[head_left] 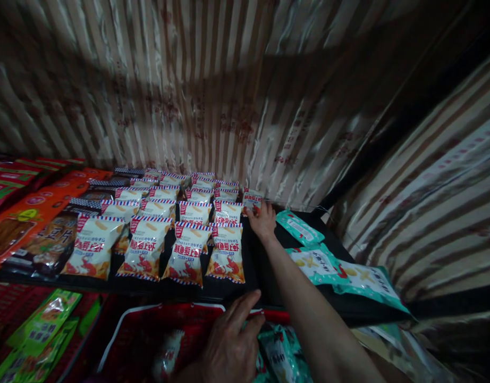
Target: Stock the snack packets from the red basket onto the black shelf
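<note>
My right hand (264, 219) reaches to the back of the black shelf (256, 266), its fingers closed on a small white snack bag (252, 201) at the right end of the back row. Left of it, several white and orange snack bags (188, 252) with striped edges stand in rows. My left hand (235, 335) is over the front edge of the red basket (129, 330), fingers apart and curved, with nothing seen in it. Teal snack bags (280, 354) lie in the basket beside that hand.
More teal bags (368, 282) lie on the shelf's right part. Brown bags (49, 239) and orange packs (33, 213) fill the left. Green packs (40, 330) sit in another basket at the lower left. A striped curtain (189, 96) hangs behind, and a dark pole slants at the right.
</note>
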A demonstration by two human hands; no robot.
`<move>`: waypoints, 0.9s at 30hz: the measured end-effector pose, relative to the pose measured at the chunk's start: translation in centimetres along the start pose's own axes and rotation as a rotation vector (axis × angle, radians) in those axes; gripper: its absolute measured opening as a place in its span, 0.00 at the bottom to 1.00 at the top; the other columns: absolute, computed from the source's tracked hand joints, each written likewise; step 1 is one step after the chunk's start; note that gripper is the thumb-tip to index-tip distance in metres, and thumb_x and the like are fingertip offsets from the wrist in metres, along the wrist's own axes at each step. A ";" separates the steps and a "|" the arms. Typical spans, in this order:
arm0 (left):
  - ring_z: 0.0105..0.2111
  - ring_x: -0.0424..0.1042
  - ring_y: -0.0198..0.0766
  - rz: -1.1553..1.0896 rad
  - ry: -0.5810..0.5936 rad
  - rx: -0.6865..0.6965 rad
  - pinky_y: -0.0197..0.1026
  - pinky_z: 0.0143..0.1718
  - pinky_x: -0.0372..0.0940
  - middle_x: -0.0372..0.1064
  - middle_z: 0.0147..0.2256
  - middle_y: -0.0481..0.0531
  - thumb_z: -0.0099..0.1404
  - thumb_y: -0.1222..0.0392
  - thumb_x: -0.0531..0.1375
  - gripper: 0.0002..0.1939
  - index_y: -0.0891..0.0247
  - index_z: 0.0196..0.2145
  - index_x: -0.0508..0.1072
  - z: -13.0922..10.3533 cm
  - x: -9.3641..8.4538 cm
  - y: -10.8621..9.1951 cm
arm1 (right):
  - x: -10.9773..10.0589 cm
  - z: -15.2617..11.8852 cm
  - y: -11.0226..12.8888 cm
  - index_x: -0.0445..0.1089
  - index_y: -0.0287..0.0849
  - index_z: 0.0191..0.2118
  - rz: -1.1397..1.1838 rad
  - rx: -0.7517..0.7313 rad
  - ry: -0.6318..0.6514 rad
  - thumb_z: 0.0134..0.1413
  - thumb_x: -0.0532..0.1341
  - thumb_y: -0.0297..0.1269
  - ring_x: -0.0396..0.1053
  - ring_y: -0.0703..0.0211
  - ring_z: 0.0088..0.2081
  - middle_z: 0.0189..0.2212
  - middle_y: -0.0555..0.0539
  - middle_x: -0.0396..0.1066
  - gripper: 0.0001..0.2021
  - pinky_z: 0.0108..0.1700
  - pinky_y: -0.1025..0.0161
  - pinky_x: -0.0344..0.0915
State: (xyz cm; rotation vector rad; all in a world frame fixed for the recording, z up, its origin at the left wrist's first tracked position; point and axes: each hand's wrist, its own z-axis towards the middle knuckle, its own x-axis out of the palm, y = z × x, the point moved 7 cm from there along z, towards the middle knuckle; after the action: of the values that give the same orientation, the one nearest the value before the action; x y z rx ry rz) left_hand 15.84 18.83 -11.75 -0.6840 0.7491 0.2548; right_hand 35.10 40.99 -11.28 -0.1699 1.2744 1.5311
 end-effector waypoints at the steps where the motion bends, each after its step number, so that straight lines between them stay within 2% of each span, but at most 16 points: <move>1: 0.55 0.64 0.41 0.001 0.012 0.000 0.41 0.50 0.69 0.62 0.57 0.57 0.59 0.71 0.49 0.20 0.63 0.47 0.70 0.0 0.3 0.4 | 0.6 0.5 0.0 0.58 0.42 0.60 -0.043 0.012 0.008 0.48 0.58 0.49 0.46 0.35 0.63 0.62 0.35 0.52 0.33 0.58 0.36 0.46; 5: 0.54 0.66 0.41 0.006 0.060 0.049 0.39 0.49 0.69 0.59 0.59 0.55 0.60 0.68 0.51 0.19 0.60 0.48 0.69 -0.1 1.5 1.4 | 2.5 1.8 0.2 0.57 0.46 0.60 -0.174 -0.005 0.071 0.49 0.58 0.45 0.46 0.34 0.62 0.64 0.38 0.49 0.31 0.58 0.36 0.45; 9: 0.54 0.66 0.42 -0.013 0.071 0.022 0.40 0.49 0.69 0.60 0.58 0.56 0.61 0.66 0.51 0.17 0.61 0.46 0.70 0.0 1.7 2.1 | 3.5 2.2 0.3 0.57 0.47 0.60 -0.221 -0.044 0.116 0.49 0.58 0.42 0.50 0.36 0.61 0.64 0.40 0.47 0.30 0.58 0.39 0.47; 13: 0.54 0.66 0.42 -0.010 0.082 0.022 0.40 0.49 0.69 0.59 0.59 0.55 0.62 0.66 0.51 0.17 0.61 0.47 0.69 -0.1 1.8 2.3 | 3.7 1.9 0.6 0.58 0.46 0.60 -0.240 -0.095 0.126 0.50 0.56 0.39 0.50 0.37 0.60 0.65 0.40 0.46 0.29 0.57 0.42 0.52; 19: 0.54 0.66 0.42 0.009 0.074 0.031 0.40 0.49 0.69 0.58 0.60 0.56 0.60 0.68 0.51 0.20 0.61 0.49 0.68 -0.5 1.9 2.4 | 3.6 1.5 1.4 0.58 0.43 0.60 -0.291 -0.130 0.162 0.51 0.56 0.37 0.50 0.36 0.61 0.65 0.37 0.45 0.28 0.57 0.41 0.52; 24: 0.53 0.67 0.42 -0.012 0.066 -0.053 0.42 0.48 0.70 0.61 0.58 0.55 0.59 0.68 0.51 0.19 0.60 0.47 0.70 -0.2 1.7 2.3 | 3.5 1.5 1.4 0.59 0.42 0.59 -0.274 -0.142 0.121 0.51 0.55 0.38 0.49 0.35 0.61 0.63 0.36 0.48 0.28 0.56 0.38 0.53; 27: 0.53 0.66 0.43 -0.019 0.077 -0.049 0.42 0.49 0.69 0.60 0.58 0.55 0.60 0.65 0.52 0.18 0.61 0.47 0.69 0.0 1.5 2.1 | 3.5 1.4 1.3 0.60 0.42 0.59 -0.242 -0.156 0.105 0.51 0.55 0.40 0.48 0.34 0.61 0.63 0.36 0.50 0.27 0.55 0.37 0.53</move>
State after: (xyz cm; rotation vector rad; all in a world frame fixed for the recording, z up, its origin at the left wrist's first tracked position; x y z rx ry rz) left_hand 15.95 20.41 -13.80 -0.7506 0.8116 0.2317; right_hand 33.39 44.40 -12.24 -0.4931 1.1686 1.4257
